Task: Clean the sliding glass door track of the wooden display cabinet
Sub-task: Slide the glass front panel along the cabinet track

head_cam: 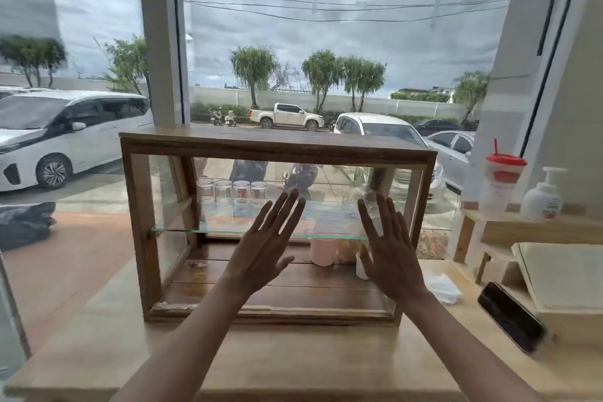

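The wooden display cabinet (277,143) stands on a pale wooden counter (293,359) against a big window. Its bottom door track (270,312) runs along the front lower edge, with a pale scrap at its left end. My left hand (264,248) and my right hand (390,251) are both raised flat in front of the cabinet's glass front, fingers spread, holding nothing. I cannot tell whether the palms touch the glass. Inside, several clear glasses (231,194) stand on a glass shelf (182,228), and a pink cup (323,251) sits on the cabinet floor.
To the right lie a black phone (510,316), a white tissue wad (443,287) and a stack of pale boards (561,274). A low wooden rack (522,225) holds a pump bottle (543,196) and a red-lidded cup (501,186). Cars are parked outside the window.
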{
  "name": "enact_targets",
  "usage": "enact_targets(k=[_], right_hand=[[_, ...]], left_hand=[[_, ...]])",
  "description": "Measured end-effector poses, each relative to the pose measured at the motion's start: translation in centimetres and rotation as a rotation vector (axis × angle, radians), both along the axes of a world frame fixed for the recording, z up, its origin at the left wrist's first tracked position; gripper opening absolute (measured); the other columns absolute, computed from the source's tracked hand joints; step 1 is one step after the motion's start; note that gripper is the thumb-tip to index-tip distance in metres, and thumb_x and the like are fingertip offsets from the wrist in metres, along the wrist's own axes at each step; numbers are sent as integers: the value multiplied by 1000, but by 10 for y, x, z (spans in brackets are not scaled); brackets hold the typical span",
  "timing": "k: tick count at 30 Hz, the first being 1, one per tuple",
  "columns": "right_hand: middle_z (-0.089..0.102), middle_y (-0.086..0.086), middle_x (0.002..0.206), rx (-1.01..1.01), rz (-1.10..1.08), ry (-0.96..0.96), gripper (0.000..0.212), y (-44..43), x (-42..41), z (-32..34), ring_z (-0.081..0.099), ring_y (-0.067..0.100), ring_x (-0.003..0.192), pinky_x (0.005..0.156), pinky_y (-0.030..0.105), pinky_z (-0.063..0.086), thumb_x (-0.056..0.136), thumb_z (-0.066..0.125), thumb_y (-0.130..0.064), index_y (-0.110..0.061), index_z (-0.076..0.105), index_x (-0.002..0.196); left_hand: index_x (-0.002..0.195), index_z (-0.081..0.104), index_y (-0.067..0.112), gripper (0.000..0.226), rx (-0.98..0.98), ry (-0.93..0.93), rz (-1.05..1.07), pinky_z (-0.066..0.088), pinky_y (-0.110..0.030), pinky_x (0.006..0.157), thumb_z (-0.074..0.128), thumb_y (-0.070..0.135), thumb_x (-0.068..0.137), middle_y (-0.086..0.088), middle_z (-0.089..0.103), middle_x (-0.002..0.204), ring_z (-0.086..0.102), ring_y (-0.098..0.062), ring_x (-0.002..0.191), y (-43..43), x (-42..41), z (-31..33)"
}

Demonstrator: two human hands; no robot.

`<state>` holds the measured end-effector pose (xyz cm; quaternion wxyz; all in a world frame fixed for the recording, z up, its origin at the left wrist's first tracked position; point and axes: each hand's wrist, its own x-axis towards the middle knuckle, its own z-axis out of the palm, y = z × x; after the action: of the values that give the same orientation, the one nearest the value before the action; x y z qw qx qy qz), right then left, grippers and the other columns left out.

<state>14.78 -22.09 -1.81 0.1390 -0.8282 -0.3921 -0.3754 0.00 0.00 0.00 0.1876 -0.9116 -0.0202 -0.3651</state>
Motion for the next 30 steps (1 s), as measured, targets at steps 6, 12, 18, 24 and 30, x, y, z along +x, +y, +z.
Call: enact_targets(k=[6,12,18,24,30], right_hand=[[-7,15,170,-16,-26,51,102,2,8,-19,-3,35,157,122,56,26,83,71,-12,-24,7,162],[-7,16,170,-18,-35,24,99,7,15,-25,-5,37,156,121,59,26,85,72,-18,-21,9,162],[-8,15,170,-7,-27,33,97,10,15,-29,-6,37,156,122,58,23,87,71,-19,-20,10,162],[-6,15,170,69,-1,19,94,33,1,-30,-7,39,156,117,55,33,86,69,-9,-16,13,161],[-7,19,169,63,20,48,93,51,-8,-31,-10,42,155,120,60,29,87,65,-9,-15,9,161]], left_hand=[[158,-6,7,133,-9,58,109,18,-48,123,76,64,70,-19,-12,165,-7,-32,154,5,15,-8],[158,-6,10,134,-18,49,142,15,-47,124,77,64,68,-17,-14,165,-8,-30,154,15,25,-14],[159,-6,14,131,13,66,114,11,-48,124,74,67,69,-11,-12,167,-7,-25,154,33,25,-18],[159,-7,15,128,67,57,147,13,-49,123,71,69,72,-10,-12,167,-5,-25,154,50,13,-14],[159,-6,15,127,103,60,177,15,-50,123,69,70,72,-10,-9,167,-2,-24,155,63,1,-10]])
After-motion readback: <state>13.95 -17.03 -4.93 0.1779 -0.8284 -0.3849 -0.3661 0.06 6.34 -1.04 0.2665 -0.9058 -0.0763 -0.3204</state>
